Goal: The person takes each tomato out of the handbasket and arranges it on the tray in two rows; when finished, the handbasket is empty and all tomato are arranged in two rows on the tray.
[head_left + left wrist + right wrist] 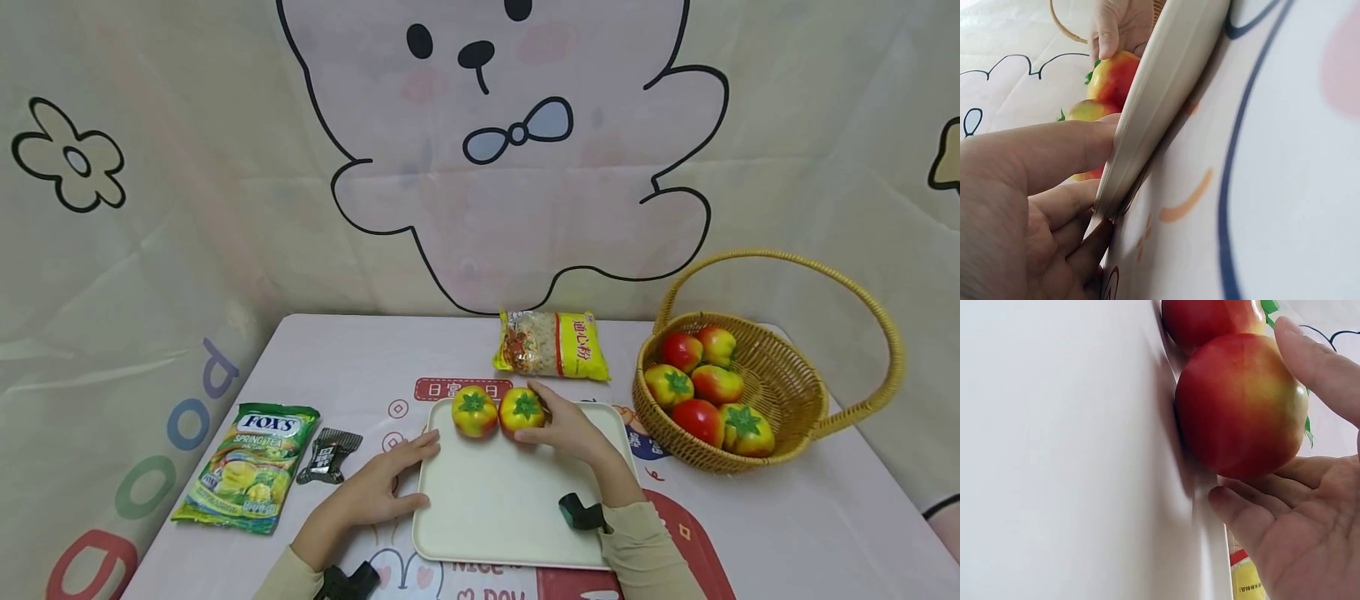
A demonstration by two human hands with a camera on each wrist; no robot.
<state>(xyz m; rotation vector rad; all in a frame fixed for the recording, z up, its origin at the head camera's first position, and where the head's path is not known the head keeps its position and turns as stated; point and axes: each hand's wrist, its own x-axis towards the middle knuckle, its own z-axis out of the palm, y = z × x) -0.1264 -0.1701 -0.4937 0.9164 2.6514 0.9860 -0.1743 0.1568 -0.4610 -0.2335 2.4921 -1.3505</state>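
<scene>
Two round red-and-yellow fruits with green leafy caps sit side by side at the far edge of a cream tray (510,508). My right hand (570,429) grips the right fruit (521,410), thumb on the near side and fingers round the far side. The left fruit (474,412) sits right against it. At the tray's left edge, my left hand (378,483) touches the rim with extended fingers and thumb. Up close in the left wrist view, the thumb (1060,150) meets the tray's rim (1147,106), the other fingers lower along it.
A wicker basket (806,400) with a tall handle holds several similar fruits at the right. Behind the tray lies a yellow food packet (555,343). A green FOX'S candy bag (251,467) and a small black packet (327,456) lie at the left.
</scene>
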